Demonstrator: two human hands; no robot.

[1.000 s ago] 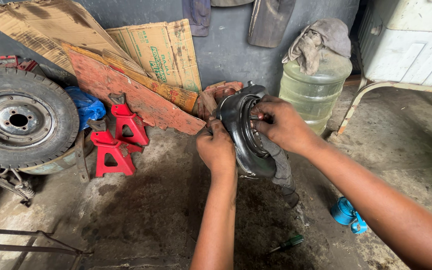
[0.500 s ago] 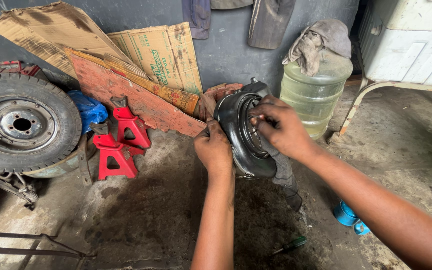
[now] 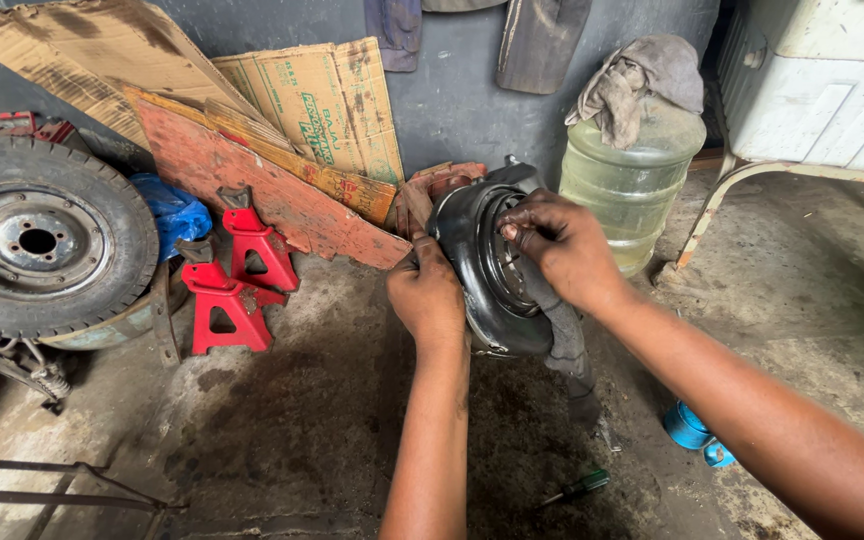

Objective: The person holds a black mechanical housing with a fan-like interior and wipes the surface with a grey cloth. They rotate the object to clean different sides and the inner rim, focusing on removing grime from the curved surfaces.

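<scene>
- Hands met on a small black wheel with a tyre, which stood upright on the stained concrete floor, just in front of a grey wall.
- The left hand was closed over the wheel's near edge, fingers curled around the rubber.
- The right hand lay over the wheel's open face, its fingertips pinched together at the rim; what they pinched was too small to tell.
- A limp black inner tube hung from the wheel down to the floor.
- Two red jack stands stood to the left, near a larger car wheel lying against the clutter.
- Cardboard sheets leaned on the wall behind.
- A clear water jug with a rag on top stood just right of the wheel.
- A green-handled screwdriver and a blue cap lay on the floor below the right forearm.
</scene>
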